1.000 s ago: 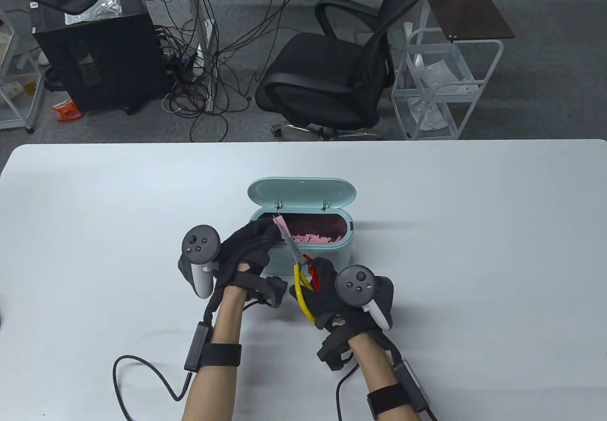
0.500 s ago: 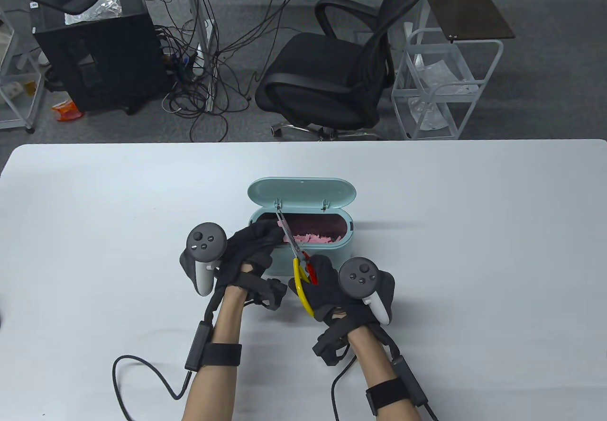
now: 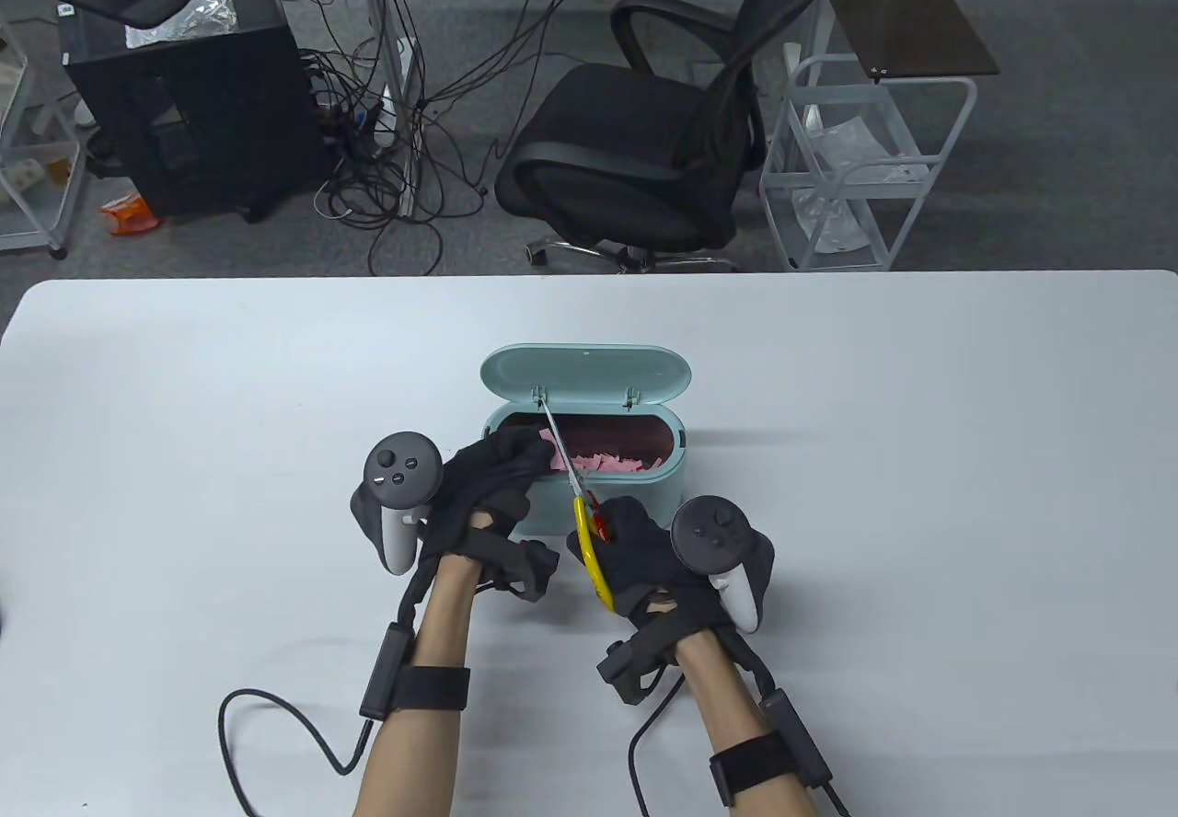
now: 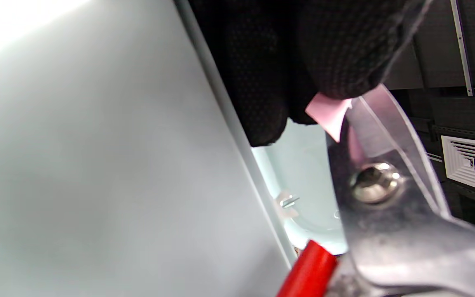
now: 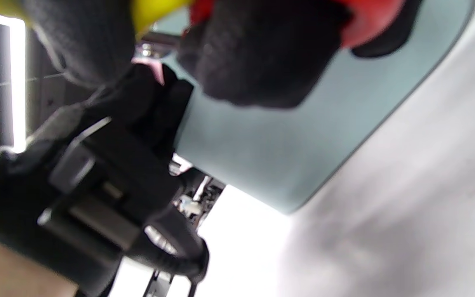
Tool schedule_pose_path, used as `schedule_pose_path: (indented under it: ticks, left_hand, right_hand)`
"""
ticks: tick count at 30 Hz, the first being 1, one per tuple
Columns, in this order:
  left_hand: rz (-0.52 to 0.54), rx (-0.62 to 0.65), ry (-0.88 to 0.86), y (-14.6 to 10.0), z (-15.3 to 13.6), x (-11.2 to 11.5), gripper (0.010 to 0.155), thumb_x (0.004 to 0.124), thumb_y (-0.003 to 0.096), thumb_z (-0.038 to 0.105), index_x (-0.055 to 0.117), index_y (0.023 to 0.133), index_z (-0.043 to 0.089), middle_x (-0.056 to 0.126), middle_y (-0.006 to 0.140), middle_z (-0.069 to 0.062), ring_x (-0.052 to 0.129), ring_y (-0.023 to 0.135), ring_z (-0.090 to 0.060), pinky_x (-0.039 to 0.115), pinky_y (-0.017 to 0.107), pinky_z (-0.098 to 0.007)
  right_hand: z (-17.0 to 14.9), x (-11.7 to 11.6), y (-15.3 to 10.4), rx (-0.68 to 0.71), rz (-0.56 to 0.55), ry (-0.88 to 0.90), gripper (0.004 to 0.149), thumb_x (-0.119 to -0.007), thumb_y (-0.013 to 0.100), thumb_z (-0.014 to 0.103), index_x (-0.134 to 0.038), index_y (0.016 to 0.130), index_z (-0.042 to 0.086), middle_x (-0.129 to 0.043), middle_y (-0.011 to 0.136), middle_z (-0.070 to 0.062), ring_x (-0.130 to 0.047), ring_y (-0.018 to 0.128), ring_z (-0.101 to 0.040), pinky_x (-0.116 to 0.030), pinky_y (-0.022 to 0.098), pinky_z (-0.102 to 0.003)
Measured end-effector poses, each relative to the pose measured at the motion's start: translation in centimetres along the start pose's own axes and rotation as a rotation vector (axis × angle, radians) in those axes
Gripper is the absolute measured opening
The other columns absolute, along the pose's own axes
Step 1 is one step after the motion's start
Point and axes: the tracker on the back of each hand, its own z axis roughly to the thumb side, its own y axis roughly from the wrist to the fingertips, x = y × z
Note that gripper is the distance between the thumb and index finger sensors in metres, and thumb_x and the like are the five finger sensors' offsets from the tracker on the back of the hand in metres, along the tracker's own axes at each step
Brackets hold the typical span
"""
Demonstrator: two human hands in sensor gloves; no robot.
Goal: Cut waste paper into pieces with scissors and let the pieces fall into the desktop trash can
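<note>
Behind the white table (image 3: 920,449), one black office chair (image 3: 644,155), one white wire cart (image 3: 865,173), a dark computer tower (image 3: 184,90) and a tangle of floor cables (image 3: 414,118) crowd the grey carpet. At the table's middle stands one mint-green desktop trash can (image 3: 635,493), its lid (image 3: 585,373) hinged open toward the far side and pink paper pieces (image 3: 612,462) lying inside. Two gloved hands work at its near rim, blocking its left front corner from the overhead camera. The left hand (image 3: 488,486) pinches a small scrap of pink waste paper (image 4: 329,113) between curled fingertips above the bin's left end. The right hand (image 3: 644,559) has its fingers curled through the yellow and red handles of one pair of scissors (image 3: 575,486), whose blades, nearly closed, reach over the opening and meet the scrap just beside the left fingertips. Each hand carries one tracker.
</note>
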Motion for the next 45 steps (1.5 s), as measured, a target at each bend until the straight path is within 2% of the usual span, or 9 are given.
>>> schedule_pose_path:
  ticks: [2,4,7,18,24,27,36,41,45]
  left_hand:
    - [0.052,0.012,0.001,-0.3,0.2,0.0,0.040,0.086,0.0414,0.046,0.096,0.076,0.027,0.106,0.071,0.010,0.098,0.078,-0.022,0.044,0.073,-0.068]
    - [0.177,0.070,0.040,-0.6,0.5,-0.1,0.040,0.089,0.0394,0.044,0.097,0.075,0.027,0.106,0.070,0.009,0.099,0.077,-0.023,0.046,0.073,-0.069]
    - [0.243,0.144,0.162,-1.0,1.2,-0.4,0.040,0.090,0.0382,0.043,0.096,0.075,0.029,0.106,0.071,0.010,0.099,0.078,-0.022,0.047,0.073,-0.069]
    - [0.340,0.243,0.389,-1.5,1.8,-0.3,0.041,0.096,0.0332,0.046,0.097,0.071,0.030,0.107,0.066,0.012,0.102,0.074,-0.020,0.051,0.073,-0.067]
    - [0.328,0.247,0.436,-1.6,2.0,0.0,0.041,0.097,0.0322,0.044,0.097,0.071,0.029,0.107,0.066,0.011,0.101,0.075,-0.021,0.051,0.073,-0.068]
    - [0.287,0.244,0.455,-1.6,2.0,0.3,0.041,0.097,0.0345,0.035,0.095,0.074,0.029,0.105,0.071,0.010,0.098,0.079,-0.022,0.049,0.073,-0.069]
    - [0.195,0.280,0.538,-1.8,2.5,1.0,0.041,0.081,0.0441,0.030,0.091,0.084,0.030,0.100,0.084,0.006,0.089,0.091,-0.028,0.045,0.073,-0.070]
    - [0.102,0.298,0.586,-2.3,3.3,1.0,0.047,0.078,0.0468,0.043,0.087,0.091,0.030,0.091,0.097,0.000,0.079,0.099,-0.033,0.043,0.074,-0.070]
    - [0.032,0.332,0.723,-3.8,3.9,0.4,0.056,0.075,0.0474,0.050,0.080,0.098,0.029,0.082,0.107,-0.002,0.070,0.105,-0.035,0.042,0.075,-0.068]
  right_hand:
    - [0.0,0.4,-0.2,0.011,-0.014,-0.009,0.072,-0.077,0.040,0.056,-0.059,0.090,0.008,-0.093,0.056,0.006,-0.100,0.023,-0.012,-0.069,0.063,-0.057]
    - [-0.1,0.9,-0.5,0.015,-0.039,-0.005,0.072,-0.077,0.040,0.056,-0.059,0.089,0.007,-0.093,0.056,0.005,-0.100,0.023,-0.012,-0.069,0.063,-0.057]
    - [-0.5,1.8,-0.8,0.009,-0.049,-0.003,0.072,-0.077,0.040,0.056,-0.059,0.089,0.007,-0.093,0.056,0.005,-0.100,0.023,-0.013,-0.069,0.063,-0.057]
    - [-0.9,3.0,-1.4,0.012,-0.062,0.016,0.072,-0.077,0.040,0.056,-0.059,0.089,0.006,-0.093,0.055,0.005,-0.100,0.022,-0.013,-0.069,0.062,-0.057]
    - [-0.7,2.9,-1.5,0.026,-0.049,0.011,0.072,-0.077,0.040,0.056,-0.059,0.089,0.006,-0.093,0.055,0.005,-0.100,0.022,-0.013,-0.069,0.062,-0.057]
    - [-0.5,2.8,-1.6,0.034,-0.036,0.000,0.072,-0.077,0.040,0.056,-0.059,0.089,0.006,-0.094,0.055,0.005,-0.100,0.022,-0.013,-0.070,0.062,-0.057]
    - [0.2,3.0,-2.1,0.063,-0.035,0.008,0.072,-0.077,0.040,0.056,-0.060,0.089,0.006,-0.094,0.055,0.005,-0.100,0.022,-0.013,-0.070,0.062,-0.057]
    - [0.3,3.0,-2.2,0.074,-0.031,0.004,0.072,-0.078,0.040,0.056,-0.060,0.089,0.006,-0.094,0.055,0.004,-0.100,0.022,-0.013,-0.070,0.062,-0.057]
    - [0.4,2.9,-2.2,0.080,-0.023,-0.003,0.072,-0.078,0.040,0.055,-0.060,0.089,0.006,-0.094,0.055,0.004,-0.100,0.022,-0.013,-0.070,0.062,-0.057]
